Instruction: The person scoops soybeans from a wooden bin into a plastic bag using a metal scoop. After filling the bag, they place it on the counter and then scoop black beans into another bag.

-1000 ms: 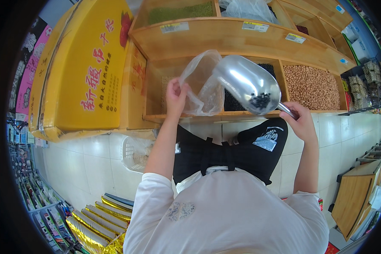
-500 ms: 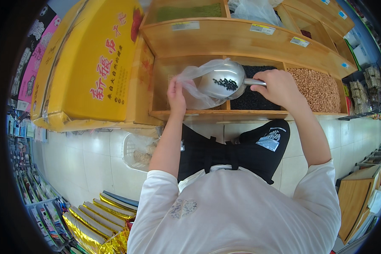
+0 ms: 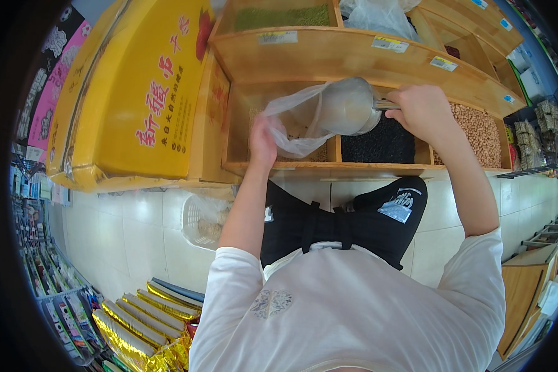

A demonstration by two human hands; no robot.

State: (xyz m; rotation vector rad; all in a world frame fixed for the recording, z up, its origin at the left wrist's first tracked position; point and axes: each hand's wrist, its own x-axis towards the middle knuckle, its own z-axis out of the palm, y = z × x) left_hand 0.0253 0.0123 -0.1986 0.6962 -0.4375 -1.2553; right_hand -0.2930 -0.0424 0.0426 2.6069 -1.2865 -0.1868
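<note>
My left hand (image 3: 263,141) is closed on the rim of a clear plastic bag (image 3: 299,146), holding its mouth open over the left compartment. In my right hand (image 3: 420,113) is the handle of a shiny metal scoop (image 3: 357,105). The scoop is tilted, with its front end inside the bag's mouth. No beans show on the visible part of the scoop. Below it, black beans (image 3: 381,147) fill the middle compartment of the wooden bin. A few small dark specks show through the bag; I cannot tell whether they lie in it or beneath it.
Tan beans or nuts (image 3: 477,135) fill the right compartment. A higher tier holds green beans (image 3: 282,16) and a crumpled plastic bag (image 3: 381,17). A large yellow box (image 3: 130,93) stands close on the left. A white basket (image 3: 195,226) sits on the floor by my legs.
My right hand has shifted slightly up and right, tipping the scoop. The black beans that lay in the scoop no longer show there. My left hand still holds the bag, shifted slightly right.
</note>
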